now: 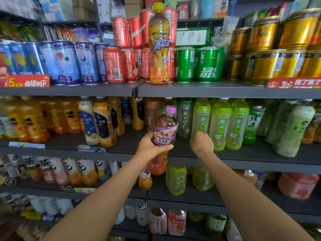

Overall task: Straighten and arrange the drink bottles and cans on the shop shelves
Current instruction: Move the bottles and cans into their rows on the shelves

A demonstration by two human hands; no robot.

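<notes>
My left hand [150, 149] grips a purple-capped iced tea bottle [165, 129] with a purple label, held upright in front of the middle shelf [243, 154]. My right hand [202, 143] is closed around the lower part of a pale green tea bottle [200, 117] standing on that shelf. More green tea bottles [229, 122] stand in a row to its right. On the upper shelf a yellow-capped iced tea bottle [159, 44] stands alone in front of red cans [121, 64].
The upper shelf also holds blue cans [66, 62], green cans [198, 64] and gold cans [278, 49]. Orange juice bottles [34, 119] and milk tea bottles [97, 120] fill the middle shelf's left. Lower shelves carry more bottles [176, 180].
</notes>
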